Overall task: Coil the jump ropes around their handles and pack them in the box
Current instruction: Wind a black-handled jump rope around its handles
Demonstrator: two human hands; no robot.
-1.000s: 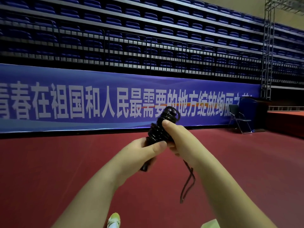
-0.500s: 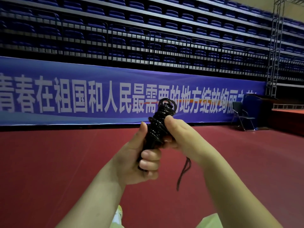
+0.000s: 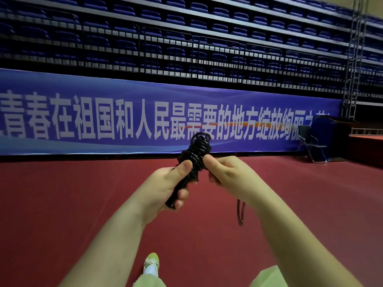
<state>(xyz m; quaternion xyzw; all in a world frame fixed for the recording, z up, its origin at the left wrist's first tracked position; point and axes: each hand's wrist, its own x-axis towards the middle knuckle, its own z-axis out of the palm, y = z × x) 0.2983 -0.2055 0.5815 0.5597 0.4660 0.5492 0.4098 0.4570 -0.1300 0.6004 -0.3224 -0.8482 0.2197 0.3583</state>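
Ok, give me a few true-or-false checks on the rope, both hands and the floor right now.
1. The left hand grips the handles of the jump rope. True.
2. The right hand hangs idle. False: it pinches the coil.
3. The rope is fully wound. False: a loose loop dangles below the right hand.
4. The folding chair stands on the red floor. True.
5. The packing box sits by the feet. False: no box shows.

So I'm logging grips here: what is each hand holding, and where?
Left hand grips the jump rope by its handles' lower end; right hand pinches the coiled rope midway.
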